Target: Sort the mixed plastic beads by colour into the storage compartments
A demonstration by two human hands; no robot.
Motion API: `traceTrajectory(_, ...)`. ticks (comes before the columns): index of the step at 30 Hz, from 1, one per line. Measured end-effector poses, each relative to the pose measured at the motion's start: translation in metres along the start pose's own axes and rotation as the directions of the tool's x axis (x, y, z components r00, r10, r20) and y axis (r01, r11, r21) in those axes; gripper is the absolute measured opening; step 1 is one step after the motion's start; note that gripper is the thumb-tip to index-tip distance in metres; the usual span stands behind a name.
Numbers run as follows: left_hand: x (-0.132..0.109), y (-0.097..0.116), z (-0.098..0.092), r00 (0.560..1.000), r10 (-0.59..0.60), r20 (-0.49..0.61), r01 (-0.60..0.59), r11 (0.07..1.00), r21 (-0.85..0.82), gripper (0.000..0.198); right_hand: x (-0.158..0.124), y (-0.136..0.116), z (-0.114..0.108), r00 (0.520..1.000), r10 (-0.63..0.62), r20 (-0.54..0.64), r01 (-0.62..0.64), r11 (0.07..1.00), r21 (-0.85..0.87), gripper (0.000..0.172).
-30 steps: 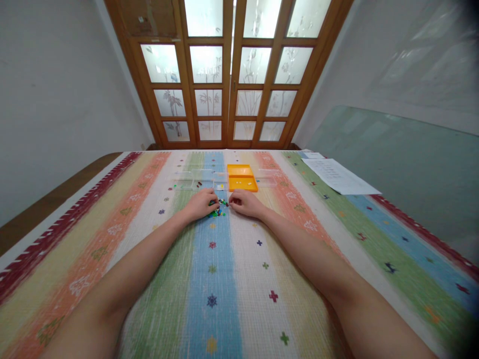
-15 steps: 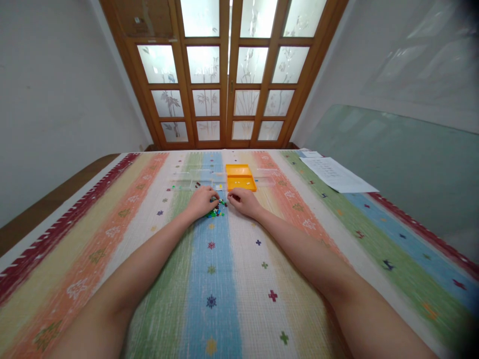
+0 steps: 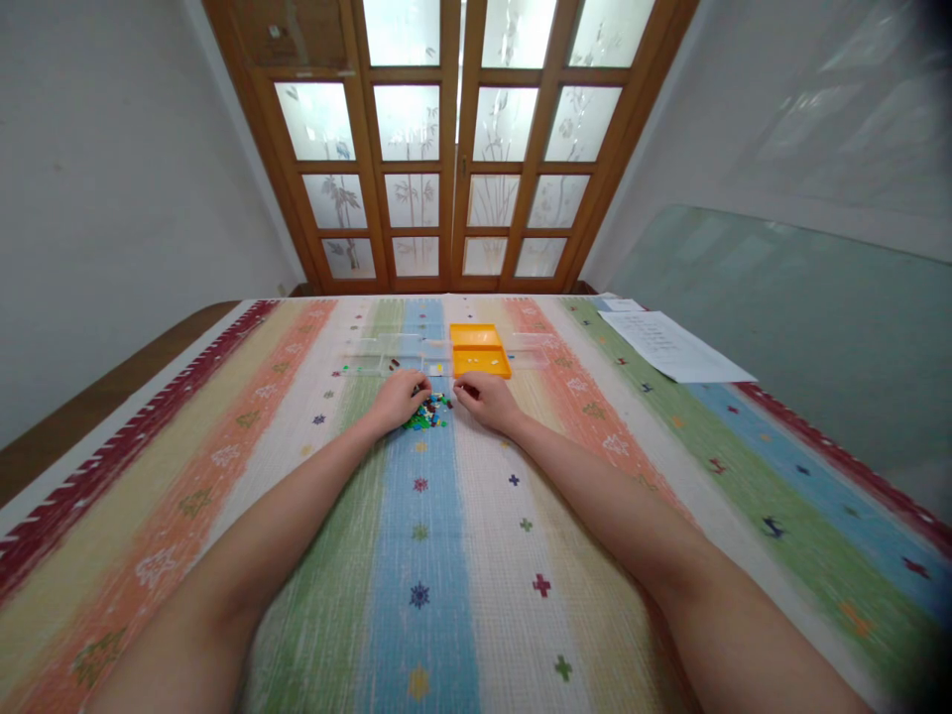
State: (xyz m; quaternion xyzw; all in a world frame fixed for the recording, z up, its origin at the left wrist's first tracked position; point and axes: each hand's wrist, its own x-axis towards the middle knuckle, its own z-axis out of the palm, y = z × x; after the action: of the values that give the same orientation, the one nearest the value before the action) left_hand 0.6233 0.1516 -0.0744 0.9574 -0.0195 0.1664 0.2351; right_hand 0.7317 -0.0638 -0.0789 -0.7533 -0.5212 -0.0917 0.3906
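A small heap of tiny coloured toy bricks (image 3: 426, 415), in green, blue, white, yellow and dark pieces, lies on the blue stripe of the tablecloth. My left hand (image 3: 397, 401) rests at the heap's left edge, its fingers curled together over the pieces; whatever is in them is hidden. To the right of the heap, my right hand (image 3: 487, 401) is closed in a pinch, and what its fingertips hold is too small to make out. Just beyond the right hand stands an open orange box (image 3: 481, 366) with a few white pieces inside.
Clear plastic trays flank the orange box: the left one (image 3: 364, 363) has brown and green pieces about it, the right one (image 3: 530, 353) is faint. Printed paper sheets (image 3: 669, 344) lie at the right. A striped tablecloth (image 3: 446, 555) covers the table; wooden glazed doors (image 3: 455, 188) stand behind.
My left hand has shifted slightly left, uncovering more of the brick heap. My right hand stays nearly in place, still pinched. The view has tilted very slightly.
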Motion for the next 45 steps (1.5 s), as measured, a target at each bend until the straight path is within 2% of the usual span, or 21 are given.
traceTrajectory(3,-0.001,-0.001,-0.003,1.000,0.003,-0.006,-0.003,1.000,0.007,0.013,0.000,0.000,0.000,1.000,0.003,0.007,-0.003,1.000,-0.003,0.012)
traceTrajectory(9,-0.004,0.004,-0.014,0.990,0.114,0.080,-0.122,0.988,0.093,0.013,0.000,0.000,0.000,1.000,-0.005,0.012,0.005,1.000,-0.002,0.014)
traceTrajectory(18,-0.002,0.003,-0.022,0.973,0.158,0.168,-0.168,0.985,0.046,0.019,-0.001,-0.003,-0.002,1.000,0.020,-0.023,-0.021,1.000,-0.005,0.016)
traceTrajectory(24,-0.001,0.004,-0.017,0.983,0.137,0.124,-0.151,0.982,0.111,0.014,-0.001,-0.001,-0.002,1.000,0.019,-0.017,-0.019,1.000,-0.015,0.017)
traceTrajectory(27,0.000,0.004,-0.016,0.989,0.115,0.093,-0.121,0.990,0.067,0.012,-0.001,0.000,-0.001,1.000,0.008,-0.017,-0.008,1.000,-0.012,0.016)
traceTrajectory(31,0.003,0.003,-0.016,1.000,-0.006,0.012,0.008,0.985,-0.172,0.012,-0.001,0.000,-0.001,1.000,-0.001,-0.012,0.001,1.000,-0.012,0.016)
traceTrajectory(33,0.006,0.001,-0.015,0.997,-0.082,-0.004,0.075,0.929,-0.362,0.014,-0.001,0.000,-0.001,1.000,0.004,-0.005,-0.005,1.000,-0.012,0.016)
traceTrajectory(36,0.008,-0.005,-0.015,0.984,-0.176,-0.004,0.140,0.797,-0.587,0.015,-0.001,0.001,0.000,1.000,0.009,0.000,-0.009,1.000,-0.007,0.014)
traceTrajectory(39,0.009,-0.015,-0.016,0.959,-0.282,-0.036,0.182,0.707,-0.683,0.021,-0.001,0.002,0.000,1.000,0.006,0.005,-0.006,1.000,-0.006,0.013)
traceTrajectory(45,0.009,-0.032,-0.022,0.886,-0.451,-0.103,0.230,0.623,-0.747,0.027,-0.002,0.003,0.001,1.000,0.010,0.017,-0.010,1.000,-0.007,0.013)
